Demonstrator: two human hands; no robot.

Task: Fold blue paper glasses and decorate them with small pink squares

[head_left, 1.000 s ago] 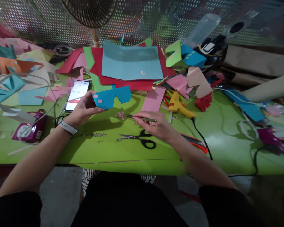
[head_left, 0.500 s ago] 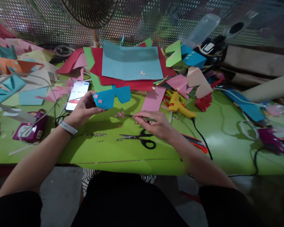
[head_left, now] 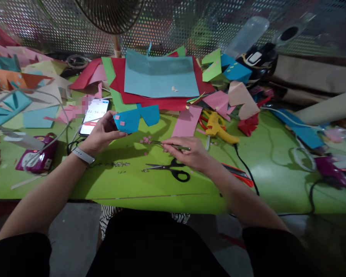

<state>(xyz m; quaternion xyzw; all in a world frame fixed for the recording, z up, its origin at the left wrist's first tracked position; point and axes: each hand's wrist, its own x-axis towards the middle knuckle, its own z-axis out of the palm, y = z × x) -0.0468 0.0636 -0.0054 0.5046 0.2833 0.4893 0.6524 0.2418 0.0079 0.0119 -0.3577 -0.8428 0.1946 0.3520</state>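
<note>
left of centre the left hand [head_left: 100,132] pinches the blue paper cutout [head_left: 130,120] by its left end, then, mid-frame, the pink bits [head_left: 145,140] lie just left of the tips of the tweezers [head_left: 182,147] (long axis nearly level), which the right hand [head_left: 193,151] grips pen-like.

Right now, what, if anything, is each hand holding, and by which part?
The left hand holds the blue paper cutout by its left end; the right hand grips a slim, tweezer-like tool around its middle.

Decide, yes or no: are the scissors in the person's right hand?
No, the right hand holds a slim pointed tool, while the scissors lie on the green table.
</note>
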